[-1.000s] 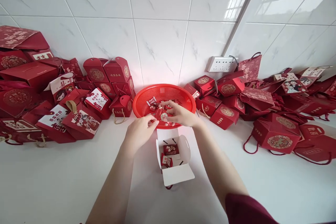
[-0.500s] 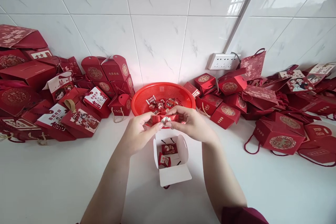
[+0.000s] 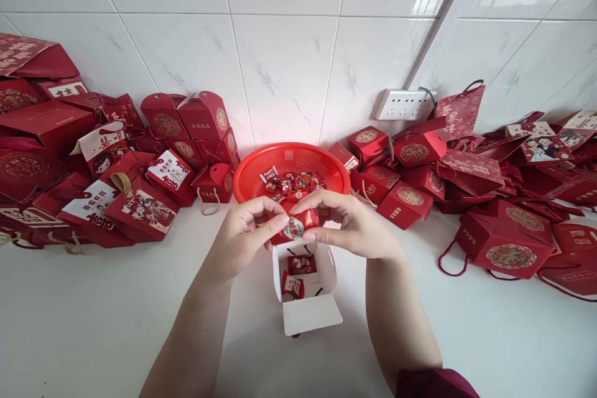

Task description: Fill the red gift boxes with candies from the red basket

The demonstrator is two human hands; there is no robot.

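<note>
Between my fingertips is a small red wrapped candy (image 3: 293, 227) with a pale printed oval on its front. My left hand (image 3: 249, 233) pinches its left side, and my right hand (image 3: 347, 224) grips its right end. Just below stands an open gift box (image 3: 310, 317), white inside, its front flap folded down towards me. Two red wrapped pieces (image 3: 301, 264) lie in it. Behind my hands sits a red plastic basket (image 3: 249, 168) with several wrapped candies (image 3: 298, 183) in it, partly hidden by my fingers.
Stacked red gift boxes (image 3: 209, 121) and bags (image 3: 144, 208) crowd the left side of the white table (image 3: 93, 317). More red boxes (image 3: 504, 239) with cord handles are heaped on the right. A white power strip (image 3: 403, 104) rests against the tiled wall (image 3: 289, 74).
My hands have moved slightly down towards the box with the candy, which is now tilted so its pale oval shows more. The camera view has shifted a little.
</note>
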